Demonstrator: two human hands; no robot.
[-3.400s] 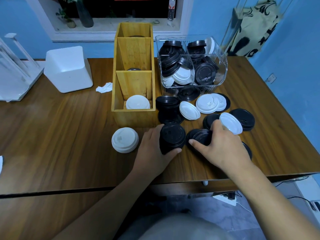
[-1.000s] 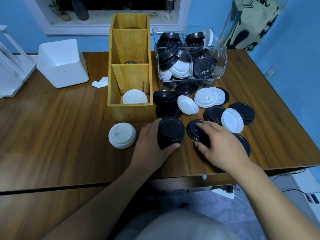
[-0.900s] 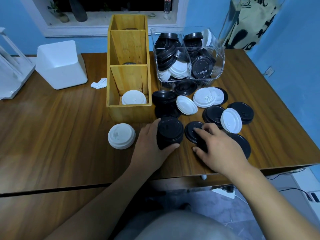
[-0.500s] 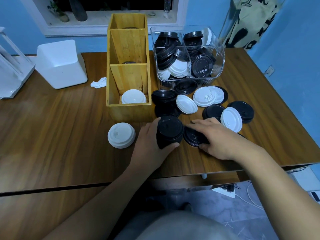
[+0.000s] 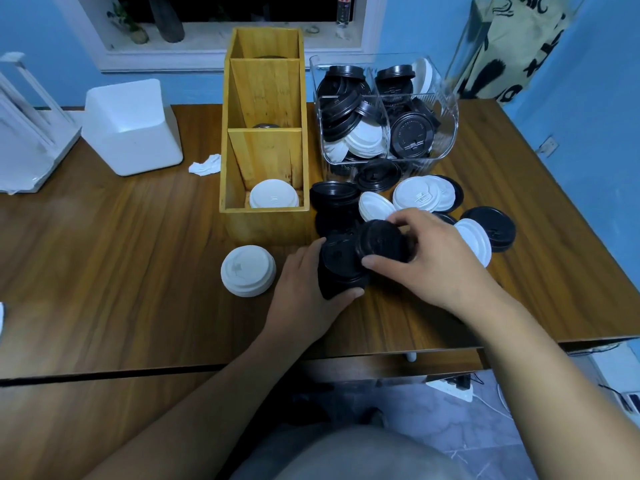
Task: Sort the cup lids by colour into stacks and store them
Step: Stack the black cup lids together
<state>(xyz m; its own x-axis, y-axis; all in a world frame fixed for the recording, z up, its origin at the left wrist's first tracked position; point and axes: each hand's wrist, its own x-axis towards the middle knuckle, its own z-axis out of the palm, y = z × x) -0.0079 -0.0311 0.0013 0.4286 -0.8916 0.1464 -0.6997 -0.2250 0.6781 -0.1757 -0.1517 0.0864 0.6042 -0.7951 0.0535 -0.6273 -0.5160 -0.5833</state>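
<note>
Lifted now, the lid [image 5: 379,242] pinched by my right hand [image 5: 436,261] should land level on the stack [image 5: 337,270] my left hand [image 5: 304,292] grips.

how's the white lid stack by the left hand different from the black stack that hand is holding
The white stack is white, the black stack black. The white stack stands untouched; the left hand grips the black stack, while the right hand holds a black lid at its top. The black stack looks taller than the white stack. Both sit on the table before the wooden organiser.
</note>
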